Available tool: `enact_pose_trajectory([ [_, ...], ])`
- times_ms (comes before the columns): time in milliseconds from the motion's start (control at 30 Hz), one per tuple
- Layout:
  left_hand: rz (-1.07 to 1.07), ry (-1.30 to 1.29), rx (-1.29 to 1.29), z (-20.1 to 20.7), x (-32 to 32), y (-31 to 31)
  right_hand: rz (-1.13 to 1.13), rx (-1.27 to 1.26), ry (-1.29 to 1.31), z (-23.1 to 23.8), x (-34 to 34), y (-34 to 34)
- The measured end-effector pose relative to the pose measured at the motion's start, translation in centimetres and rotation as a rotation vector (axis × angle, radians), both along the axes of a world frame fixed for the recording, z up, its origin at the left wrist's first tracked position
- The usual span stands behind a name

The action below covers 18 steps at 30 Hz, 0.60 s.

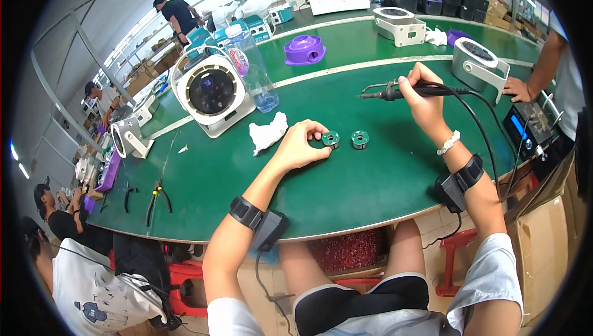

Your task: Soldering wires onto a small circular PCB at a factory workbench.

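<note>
My left hand is closed, thumb and fingers pinching the left side of a small round motor part with a green circuit-board top and a hole in its middle. This part stands on the green table. Just right of it is a second, matching motor part, touched by neither hand. Raised above the table, my right hand grips a soldering iron by its black handle. The iron's metal tip points left, well apart from both parts. A black cable runs from the handle to the right.
Left of my left hand lie a crumpled white tissue, a white round-faced device and a clear bottle. Pliers lie front left. A soldering station stands right, near another person's hand. A purple housing sits farther back.
</note>
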<state>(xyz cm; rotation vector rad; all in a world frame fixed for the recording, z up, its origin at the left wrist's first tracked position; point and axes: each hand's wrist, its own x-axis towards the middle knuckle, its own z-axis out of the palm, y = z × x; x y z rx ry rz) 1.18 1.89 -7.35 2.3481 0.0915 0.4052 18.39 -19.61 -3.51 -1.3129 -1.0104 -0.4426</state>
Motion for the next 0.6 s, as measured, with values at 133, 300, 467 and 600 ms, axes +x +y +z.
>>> enact_pose_trajectory([
  [133, -0.018, 0.078, -0.003, 0.5, 0.0, -0.3, 0.002, -0.013, -0.002, 0.1, 0.0, -0.4],
  [300, -0.022, 0.055, -0.027, 0.1, 0.5, 0.1, 0.027, -0.006, -0.002, -0.1, 0.4, 0.0],
  [467, -0.126, -0.088, -0.035, -0.8, 0.6, 1.2, -0.033, -0.028, -0.113, -0.2, 0.4, 0.1],
  [600, -0.068, -0.034, -0.01, -1.6, 0.4, 1.7, -0.139, -0.075, -0.101, -3.4, 4.6, 0.0],
])
